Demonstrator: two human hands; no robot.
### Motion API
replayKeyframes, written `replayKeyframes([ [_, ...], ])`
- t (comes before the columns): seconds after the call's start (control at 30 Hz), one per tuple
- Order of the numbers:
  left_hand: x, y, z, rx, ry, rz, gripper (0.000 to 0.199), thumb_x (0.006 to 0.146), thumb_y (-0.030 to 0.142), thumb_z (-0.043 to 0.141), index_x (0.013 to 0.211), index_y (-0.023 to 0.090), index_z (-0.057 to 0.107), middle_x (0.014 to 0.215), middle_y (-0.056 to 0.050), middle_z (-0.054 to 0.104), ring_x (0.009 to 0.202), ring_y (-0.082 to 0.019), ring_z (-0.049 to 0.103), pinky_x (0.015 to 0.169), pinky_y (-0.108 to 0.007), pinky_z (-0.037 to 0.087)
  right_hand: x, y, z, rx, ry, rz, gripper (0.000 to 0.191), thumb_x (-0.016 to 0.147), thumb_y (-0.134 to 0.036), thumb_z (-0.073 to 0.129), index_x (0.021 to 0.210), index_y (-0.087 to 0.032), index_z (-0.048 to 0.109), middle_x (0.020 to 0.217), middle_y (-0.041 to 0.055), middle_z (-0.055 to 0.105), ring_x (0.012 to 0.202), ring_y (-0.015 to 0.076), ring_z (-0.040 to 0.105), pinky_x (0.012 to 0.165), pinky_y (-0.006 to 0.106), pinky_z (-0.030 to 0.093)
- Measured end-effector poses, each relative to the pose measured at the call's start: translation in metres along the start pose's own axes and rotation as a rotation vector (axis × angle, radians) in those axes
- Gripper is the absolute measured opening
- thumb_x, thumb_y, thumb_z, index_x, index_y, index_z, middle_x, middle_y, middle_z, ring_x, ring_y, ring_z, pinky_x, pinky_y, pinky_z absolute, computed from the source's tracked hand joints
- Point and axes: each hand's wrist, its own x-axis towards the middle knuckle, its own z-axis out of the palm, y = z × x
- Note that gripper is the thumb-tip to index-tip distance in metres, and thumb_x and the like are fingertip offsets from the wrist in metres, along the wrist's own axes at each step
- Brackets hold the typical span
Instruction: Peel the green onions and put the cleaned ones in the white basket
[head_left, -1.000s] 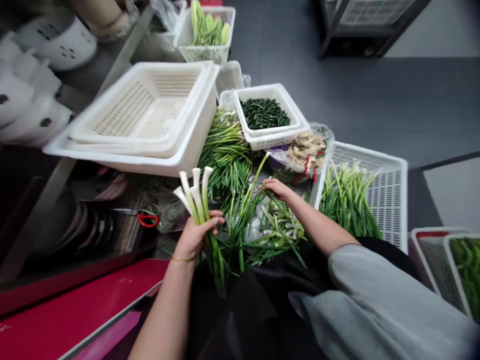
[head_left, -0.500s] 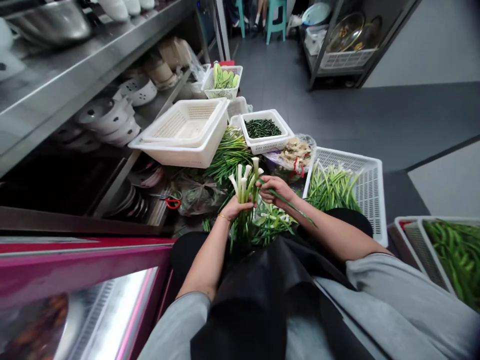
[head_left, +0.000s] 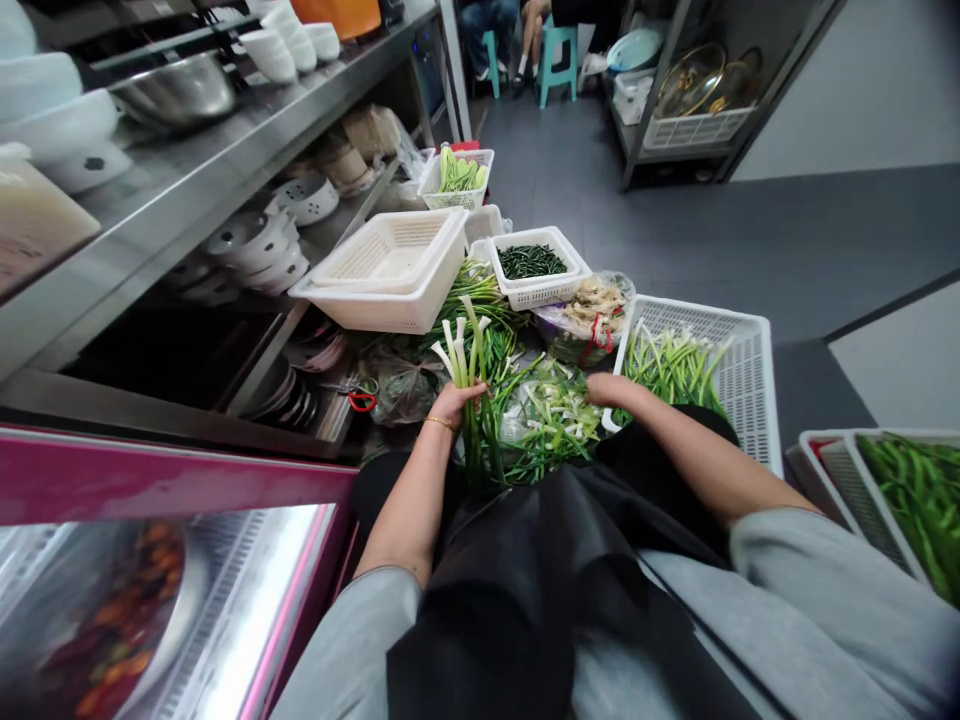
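White-stemmed scallions [head_left: 462,366], likely light, crisp, bruisable, best held mid-stalk, are clasped in left hand [head_left: 455,404]; right hand [head_left: 602,389], near basket [head_left: 750,390] left edge: grip cannot be told.

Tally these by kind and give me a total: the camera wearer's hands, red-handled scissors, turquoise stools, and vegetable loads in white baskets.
Hands: 2 (left hand, holding scallions; right hand)
Red-handled scissors: 1
Turquoise stools: 2
Loads in white baskets: 4 (more scallions, dark green chillies, pale green vegetables, long green vegetables)
Total: 9
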Motion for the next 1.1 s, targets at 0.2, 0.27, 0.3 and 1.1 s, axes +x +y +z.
replayKeyframes([
  [0.2,-0.011,0.028,0.025,0.1,-0.161,0.044,0.038,0.05,0.034,0.083,0.07,0.009,0.062,0.055,-0.002,0.061,0.042,-0.008,0.046,0.043,-0.023,0.036,0.03,-0.03,0.066,0.047,-0.188,-0.023,0.023,0.07,-0.031,0.075,0.08,-0.014,0.064,0.058,-0.0018,0.059,0.047,0.0086,0.053,0.042,0.018,0.04],
  [0.27,-0.016,0.029,0.03,0.119,-0.209,0.068,0.038,0.052,0.035,0.083,0.07,0.01,0.062,0.054,-0.002,0.061,0.043,-0.01,0.049,0.043,-0.023,0.036,0.036,-0.048,0.073,0.078,-0.252,-0.072,0.027,0.07,-0.036,0.074,0.076,-0.012,0.063,0.057,-0.0017,0.06,0.047,0.0084,0.054,0.043,0.018,0.043],
  [0.3,-0.018,0.029,0.03,0.123,-0.237,0.073,0.038,0.052,0.035,0.082,0.071,0.01,0.062,0.055,-0.003,0.061,0.045,-0.011,0.052,0.044,-0.023,0.035,0.036,-0.054,0.071,0.077,-0.306,-0.073,0.029,0.07,-0.037,0.074,0.072,-0.011,0.062,0.056,-0.0012,0.059,0.045,0.0083,0.054,0.043,0.018,0.043],
  [1.1,-0.017,0.052,0.057,0.258,-0.135,0.206,0.03,0.05,0.025,0.082,0.07,0.01,0.065,0.059,-0.001,0.06,0.047,-0.008,0.048,0.045,-0.022,0.035,0.024,-0.054,0.047,-0.046,-0.333,0.052,0.023,0.073,-0.027,0.074,0.071,-0.009,0.061,0.047,0.0006,0.058,0.039,0.0089,0.053,0.037,0.017,0.046],
])
